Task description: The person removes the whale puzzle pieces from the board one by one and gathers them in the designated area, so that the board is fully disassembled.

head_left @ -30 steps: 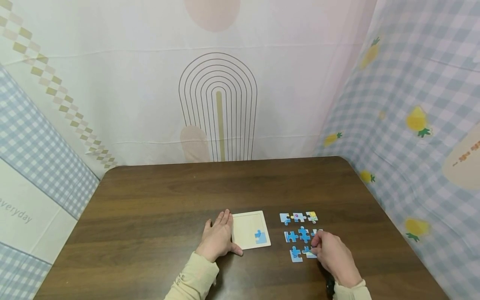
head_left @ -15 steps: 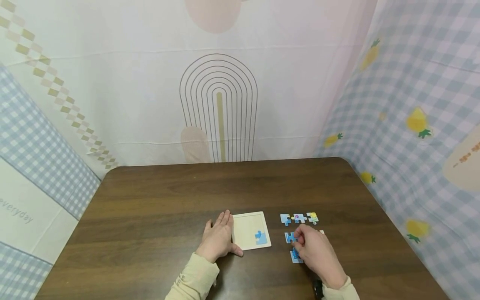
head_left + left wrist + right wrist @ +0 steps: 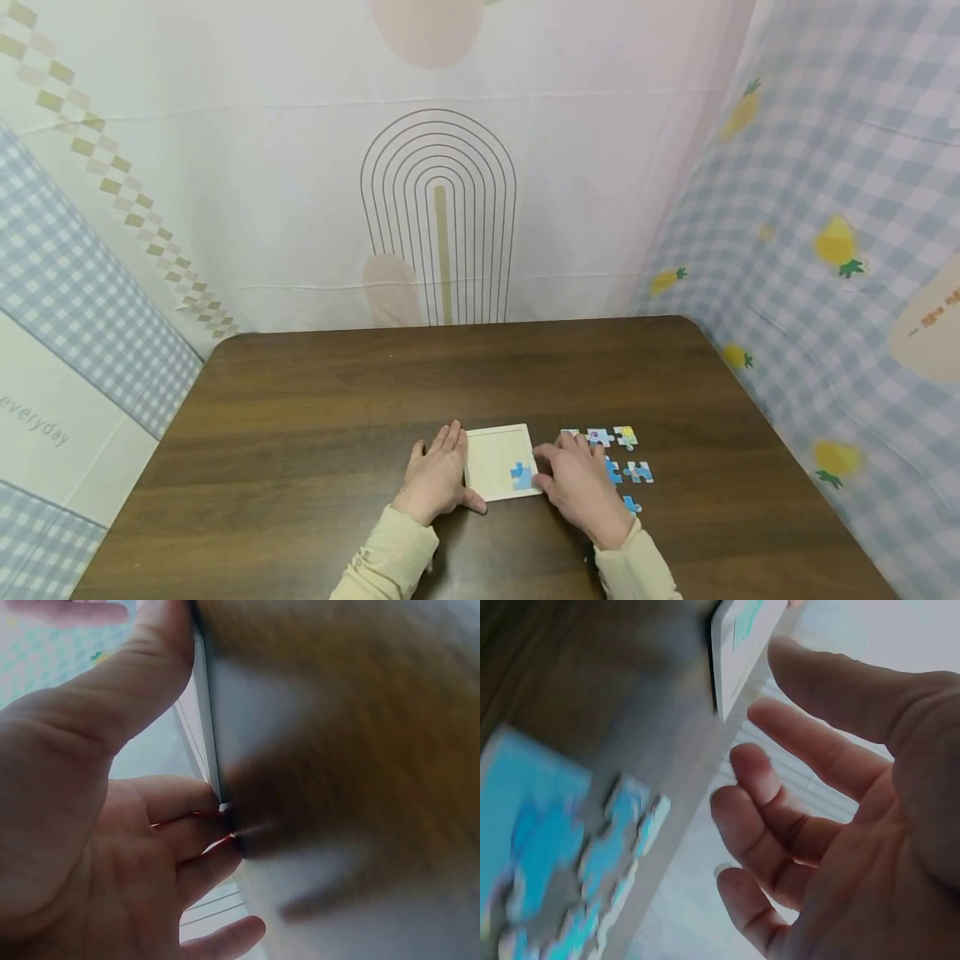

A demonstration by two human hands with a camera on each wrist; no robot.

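A square, pale wooden puzzle tray [image 3: 487, 467] lies on the table. Blue jigsaw pieces [image 3: 522, 477] fill its lower right corner. My left hand [image 3: 435, 475] rests along the tray's left side with its fingers extended and touching the edge [image 3: 204, 712], the thumb near the lower left corner. At the tray's right side is my right hand [image 3: 579, 482], thumb and index finger apart. The right wrist view shows nothing between them. Beneath and behind that hand lie loose jigsaw pieces [image 3: 639, 472], some of them hidden by it.
The brown wooden table [image 3: 315, 383] extends around the tray. A row of patterned pieces [image 3: 625, 437] lies to the tray's right, farther from me. Behind the table hangs a pale printed cloth [image 3: 300, 208], and a checked cloth [image 3: 787, 292] hangs on the right.
My right hand has moved left from the loose pieces to the tray's right side, uncovering the pieces at the right end. My left hand and the tray stay in place.
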